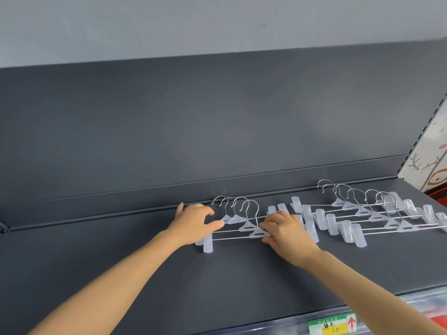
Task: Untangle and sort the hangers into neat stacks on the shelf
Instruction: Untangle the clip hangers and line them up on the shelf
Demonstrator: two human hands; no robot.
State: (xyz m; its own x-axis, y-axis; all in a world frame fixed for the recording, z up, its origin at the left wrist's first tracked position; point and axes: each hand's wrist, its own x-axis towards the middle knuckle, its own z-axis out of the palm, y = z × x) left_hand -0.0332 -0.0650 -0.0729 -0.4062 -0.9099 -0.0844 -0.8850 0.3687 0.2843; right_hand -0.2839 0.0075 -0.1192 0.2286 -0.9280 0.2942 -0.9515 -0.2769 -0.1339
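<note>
Two groups of clear plastic clip hangers with metal hooks lie on the dark grey shelf (pixel 145 274). The left stack of hangers (pixel 242 222) lies overlapped, hooks toward the back panel. My left hand (pixel 193 223) rests on its left end, fingers curled over the bars. My right hand (pixel 287 232) covers the stack's right end, fingers curled on the bars and clips. The right group of hangers (pixel 377 216) lies spread in a staggered row, untouched.
The shelf's dark back panel (pixel 217 129) rises just behind the hooks. A slotted upright (pixel 420 131) bounds the right side, with a patterned wall beyond. A price label strip (pixel 333 325) runs along the shelf's front edge.
</note>
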